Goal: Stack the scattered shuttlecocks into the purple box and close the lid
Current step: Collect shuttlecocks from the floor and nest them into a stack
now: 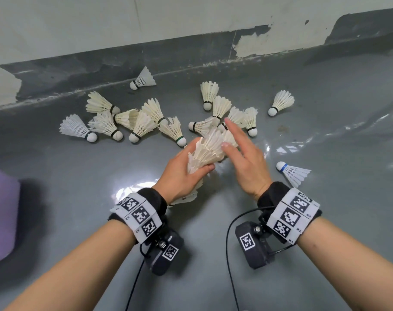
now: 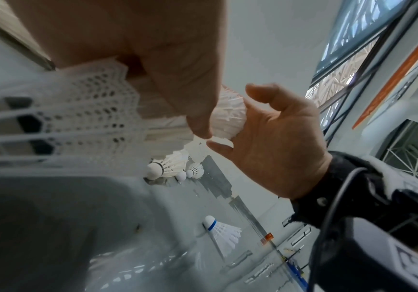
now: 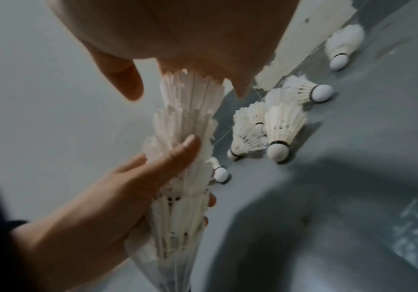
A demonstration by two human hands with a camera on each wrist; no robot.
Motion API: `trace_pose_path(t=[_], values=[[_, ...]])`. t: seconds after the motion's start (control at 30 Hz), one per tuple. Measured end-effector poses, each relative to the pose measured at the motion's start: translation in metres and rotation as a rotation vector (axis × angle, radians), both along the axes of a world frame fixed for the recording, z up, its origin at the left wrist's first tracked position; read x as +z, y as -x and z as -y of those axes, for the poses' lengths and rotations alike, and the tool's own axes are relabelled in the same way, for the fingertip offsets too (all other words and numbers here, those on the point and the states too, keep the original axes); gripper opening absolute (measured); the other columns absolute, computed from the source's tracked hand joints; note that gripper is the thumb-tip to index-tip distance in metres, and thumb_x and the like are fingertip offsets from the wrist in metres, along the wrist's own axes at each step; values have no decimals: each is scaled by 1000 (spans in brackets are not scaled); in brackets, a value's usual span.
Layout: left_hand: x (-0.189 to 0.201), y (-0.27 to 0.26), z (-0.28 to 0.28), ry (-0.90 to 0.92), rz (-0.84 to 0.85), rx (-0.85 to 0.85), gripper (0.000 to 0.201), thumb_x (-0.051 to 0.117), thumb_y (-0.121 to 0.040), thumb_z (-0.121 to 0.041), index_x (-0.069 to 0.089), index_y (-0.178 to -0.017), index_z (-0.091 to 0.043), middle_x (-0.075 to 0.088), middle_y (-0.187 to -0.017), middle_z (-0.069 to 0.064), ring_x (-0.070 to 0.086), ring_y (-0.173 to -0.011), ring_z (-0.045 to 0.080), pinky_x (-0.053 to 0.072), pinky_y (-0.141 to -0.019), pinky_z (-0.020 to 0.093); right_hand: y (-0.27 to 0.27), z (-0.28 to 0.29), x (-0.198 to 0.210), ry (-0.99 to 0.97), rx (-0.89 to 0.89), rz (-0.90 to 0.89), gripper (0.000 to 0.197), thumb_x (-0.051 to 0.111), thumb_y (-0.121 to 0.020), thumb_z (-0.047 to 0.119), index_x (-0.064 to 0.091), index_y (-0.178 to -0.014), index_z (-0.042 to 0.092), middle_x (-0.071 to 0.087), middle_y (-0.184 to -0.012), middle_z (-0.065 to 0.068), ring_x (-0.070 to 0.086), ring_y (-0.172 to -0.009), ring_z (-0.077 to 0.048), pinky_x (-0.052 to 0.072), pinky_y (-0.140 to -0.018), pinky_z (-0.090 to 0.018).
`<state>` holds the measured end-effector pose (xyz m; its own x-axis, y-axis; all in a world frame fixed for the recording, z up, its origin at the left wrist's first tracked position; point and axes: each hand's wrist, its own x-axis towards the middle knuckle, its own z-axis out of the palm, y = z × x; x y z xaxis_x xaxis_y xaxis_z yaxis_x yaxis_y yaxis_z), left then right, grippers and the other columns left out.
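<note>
At the centre of the head view, your left hand (image 1: pixel 186 173) is gripping a nested stack of shuttlecocks (image 1: pixel 210 149), fingers and thumb curling round its feathers. The stack is slanting up and to the right, its wide end pointing toward the loose pile. Your right hand (image 1: pixel 242 158) is lying against that upper end with its fingers mostly straight, palm and thumb touching the feathers; the right wrist view shows the stack's top meeting the palm, and nothing is being clenched there. Both wrists are wearing black bands with white coded markers, and a black camera unit (image 1: pixel 252 245) is hanging under each.

Just beyond your fingertips, loose shuttlecocks (image 1: pixel 222 108) are lying scattered on the grey floor (image 1: pixel 325 221). A tight cluster of 7 or so (image 1: pixel 128 122) is sitting at centre left of the frame, several overlapping. 1 is lying alone near the wall base (image 1: pixel 143 79) at upper centre, and another is sitting apart at upper right (image 1: pixel 280 103). A shuttlecock with a blue band (image 1: pixel 293 172) is lying on its side just right of your right hand, cork pointing left.

At the far left edge, the purple box (image 1: pixel 2 216) is standing on the floor, well apart from the stack and cut off by the frame; you cannot tell how its lid is sitting.
</note>
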<state>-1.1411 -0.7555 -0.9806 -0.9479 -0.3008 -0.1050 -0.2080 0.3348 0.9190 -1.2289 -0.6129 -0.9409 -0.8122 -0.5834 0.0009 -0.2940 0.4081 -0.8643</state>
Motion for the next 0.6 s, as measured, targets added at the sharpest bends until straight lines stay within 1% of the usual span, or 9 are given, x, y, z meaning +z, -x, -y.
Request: trace_pose_path(t=[0.03,0.1,0.17,0.3,0.37,0.4,0.5,0.57,0.6], values=[[0,2,-1,-8,-6,9,58,69,-84,-33,32,-127,-49,56,-113,-22,55,-105,0,41,-88,8,7,-6,-5,18,-152,3,48,43,-94,34,41,-141,29,40,-144,16,33,-131,6,23,-106,-10],[-1,5,-2,-21,-8,19,59,69,-84,-34,31,-126,-51,55,-115,-23,53,-108,0,39,-91,12,24,-21,-20,-35,-475,42,40,41,-98,29,49,-136,25,47,-141,8,41,-130,-5,28,-106,-18],[-4,5,-3,-20,-4,20,60,69,-84,-35,32,-129,-50,55,-115,-24,53,-108,1,39,-90,12,37,-39,-36,-190,-688,70,41,42,-95,24,47,-136,20,41,-147,0,35,-136,-17,25,-112,-29],[-10,5,-6,-19,9,19,61,69,-83,-35,37,-134,-44,57,-118,-18,55,-107,4,39,-87,14,39,-62,-57,-529,-831,-5,61,56,-82,23,37,-140,23,9,-158,-7,5,-146,-24,6,-117,-46],[-11,4,-7,-18,11,15,60,70,-82,-35,38,-132,-46,58,-120,-15,56,-107,6,40,-89,17,39,-63,-61,-611,-897,26,66,56,-80,25,32,-142,25,-2,-157,-12,-1,-145,-31,7,-114,-53],[-12,4,-7,-18,13,11,59,70,-82,-36,38,-130,-47,58,-121,-15,56,-108,6,41,-91,18,41,-63,-61,-621,-932,68,67,56,-81,26,30,-142,25,-3,-156,-14,2,-143,-35,10,-113,-53],[-13,3,-7,-1,22,6,57,70,-82,-35,38,-126,-51,58,-117,-19,56,-107,4,41,-90,13,51,-68,-63,-569,-1029,222,59,54,-86,25,31,-140,18,17,-148,-21,29,-130,-44,26,-108,-48],[-12,2,-6,8,29,13,57,71,-82,-34,37,-123,-53,57,-114,-23,55,-106,2,37,-85,4,54,-71,-62,-441,-1030,276,48,52,-90,19,36,-135,13,38,-138,-22,45,-120,-42,37,-101,-43],[-13,1,-5,5,33,19,56,71,-81,-34,37,-122,-53,57,-114,-24,55,-106,2,37,-85,4,52,-70,-61,-360,-1016,264,43,51,-91,14,39,-133,12,48,-133,-21,51,-116,-40,40,-97,-39]])
